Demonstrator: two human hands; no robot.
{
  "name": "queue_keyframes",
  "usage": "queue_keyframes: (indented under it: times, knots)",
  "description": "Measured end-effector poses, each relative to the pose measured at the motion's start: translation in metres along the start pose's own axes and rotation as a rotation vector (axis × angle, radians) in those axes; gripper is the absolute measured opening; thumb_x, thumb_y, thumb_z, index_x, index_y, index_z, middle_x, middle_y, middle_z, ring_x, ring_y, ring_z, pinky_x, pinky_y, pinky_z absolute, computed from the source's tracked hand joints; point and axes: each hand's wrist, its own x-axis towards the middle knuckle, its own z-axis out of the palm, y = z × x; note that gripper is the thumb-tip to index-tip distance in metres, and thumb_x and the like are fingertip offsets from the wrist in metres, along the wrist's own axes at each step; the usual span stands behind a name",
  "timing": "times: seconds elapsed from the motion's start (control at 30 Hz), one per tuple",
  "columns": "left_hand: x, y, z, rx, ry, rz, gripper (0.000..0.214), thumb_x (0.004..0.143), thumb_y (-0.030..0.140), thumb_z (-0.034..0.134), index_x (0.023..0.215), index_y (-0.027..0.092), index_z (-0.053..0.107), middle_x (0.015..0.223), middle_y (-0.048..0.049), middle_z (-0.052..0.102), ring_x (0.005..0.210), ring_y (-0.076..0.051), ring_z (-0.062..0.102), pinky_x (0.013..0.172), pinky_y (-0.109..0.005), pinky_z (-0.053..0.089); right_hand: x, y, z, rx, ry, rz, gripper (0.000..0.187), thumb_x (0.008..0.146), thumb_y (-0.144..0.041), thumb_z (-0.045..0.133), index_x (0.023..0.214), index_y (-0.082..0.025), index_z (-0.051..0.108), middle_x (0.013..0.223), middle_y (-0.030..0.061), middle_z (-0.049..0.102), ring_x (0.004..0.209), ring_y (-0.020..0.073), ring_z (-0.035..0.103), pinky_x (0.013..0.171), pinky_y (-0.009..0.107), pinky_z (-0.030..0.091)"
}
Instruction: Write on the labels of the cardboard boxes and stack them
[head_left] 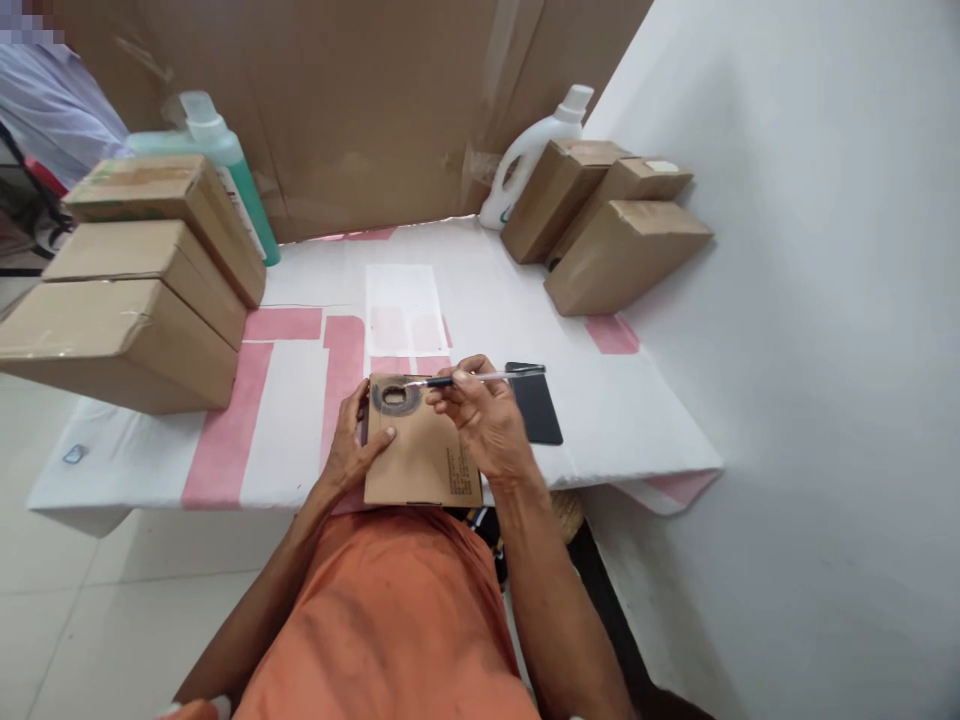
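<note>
A small brown cardboard box (424, 455) lies at the table's front edge, close to my body. Near its upper left corner is an oval hole (394, 396), ringed by dark scribbled shading. My left hand (352, 440) grips the box's left side, its thumb resting on top below the hole. In my right hand (480, 410) is a pen (495, 376) with a clear barrel and dark grip, pinched between thumb and fingers. The pen's tip points left, at the right side of the shaded ring; whether it touches the cardboard I cannot tell.
A black flat phone-like slab (541, 410) lies right of the box. Beyond it is a white paper sheet (405, 310). Cardboard boxes (180, 330) and a green bottle (251, 200) stand left; more boxes (622, 260) and a white jug (536, 145) stand right. A person (56, 100) is far left.
</note>
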Motion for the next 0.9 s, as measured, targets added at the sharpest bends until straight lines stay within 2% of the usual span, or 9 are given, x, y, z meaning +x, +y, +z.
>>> queue_keyframes:
  times: [0.07, 0.13, 0.23, 0.37, 0.6, 0.73, 0.9]
  knots:
    - [-0.001, -0.002, 0.003, 0.007, 0.02, 0.016, 0.087, 0.086, 0.048, 0.07, 0.16, 0.022, 0.032, 0.161, -0.017, 0.038, 0.148, -0.031, 0.043, 0.122, -0.047, 0.039, 0.008, 0.025, 0.002, -0.051, 0.068, -0.038, 0.027, 0.08, -0.042, 0.074, 0.089, -0.026, 0.055, 0.073, -0.0048, 0.065, 0.062, 0.0139, 0.067, 0.061, 0.026, 0.055]
    - [-0.001, -0.005, 0.006, 0.012, 0.031, 0.041, 0.085, 0.087, 0.046, 0.069, 0.16, 0.022, 0.033, 0.161, -0.0167, 0.038, 0.149, -0.031, 0.041, 0.122, -0.046, 0.038, 0.014, 0.046, 0.002, -0.149, 0.103, -0.09, 0.023, 0.083, -0.041, 0.073, 0.092, -0.023, 0.062, 0.075, -0.003, 0.068, 0.064, 0.0145, 0.068, 0.062, 0.026, 0.055]
    - [0.0, -0.01, 0.008, 0.002, 0.044, 0.082, 0.082, 0.088, 0.042, 0.069, 0.159, 0.022, 0.034, 0.16, -0.0161, 0.039, 0.149, -0.031, 0.04, 0.123, -0.048, 0.036, 0.018, 0.062, -0.001, -0.304, 0.078, -0.149, 0.021, 0.087, -0.041, 0.07, 0.093, -0.02, 0.071, 0.08, 0.0007, 0.073, 0.069, 0.0156, 0.07, 0.066, 0.027, 0.056]
    - [0.0, -0.016, 0.008, -0.017, 0.055, 0.114, 0.082, 0.087, 0.039, 0.071, 0.159, 0.024, 0.035, 0.159, -0.015, 0.041, 0.148, -0.033, 0.041, 0.122, -0.051, 0.035, 0.016, 0.062, -0.003, -0.392, 0.031, -0.155, 0.021, 0.086, -0.04, 0.071, 0.088, -0.02, 0.072, 0.072, 0.0009, 0.072, 0.063, 0.0156, 0.068, 0.06, 0.026, 0.052]
    - [0.0, -0.019, 0.009, -0.041, 0.062, 0.117, 0.08, 0.088, 0.038, 0.071, 0.159, 0.026, 0.036, 0.158, -0.0141, 0.042, 0.147, -0.032, 0.042, 0.121, -0.051, 0.036, 0.014, 0.061, 0.0, -0.45, -0.018, -0.129, 0.02, 0.086, -0.039, 0.069, 0.089, -0.019, 0.073, 0.077, 0.002, 0.073, 0.065, 0.0157, 0.068, 0.062, 0.026, 0.052]
    - [0.001, -0.021, 0.01, -0.038, 0.073, 0.11, 0.08, 0.087, 0.036, 0.071, 0.159, 0.026, 0.037, 0.157, -0.0135, 0.043, 0.147, -0.032, 0.042, 0.122, -0.05, 0.035, 0.012, 0.057, -0.002, -0.499, -0.038, -0.105, 0.022, 0.085, -0.041, 0.068, 0.084, -0.019, 0.07, 0.069, 0.0003, 0.068, 0.059, 0.0151, 0.064, 0.056, 0.024, 0.048]
    - [0.0, -0.02, 0.011, -0.044, 0.083, 0.087, 0.08, 0.087, 0.039, 0.071, 0.158, 0.026, 0.037, 0.157, -0.0144, 0.043, 0.146, -0.033, 0.043, 0.121, -0.051, 0.036, 0.01, 0.049, -0.013, -0.649, 0.078, -0.124, 0.02, 0.086, -0.038, 0.062, 0.076, -0.021, 0.062, 0.06, -0.0028, 0.059, 0.053, 0.0137, 0.055, 0.051, 0.023, 0.04]
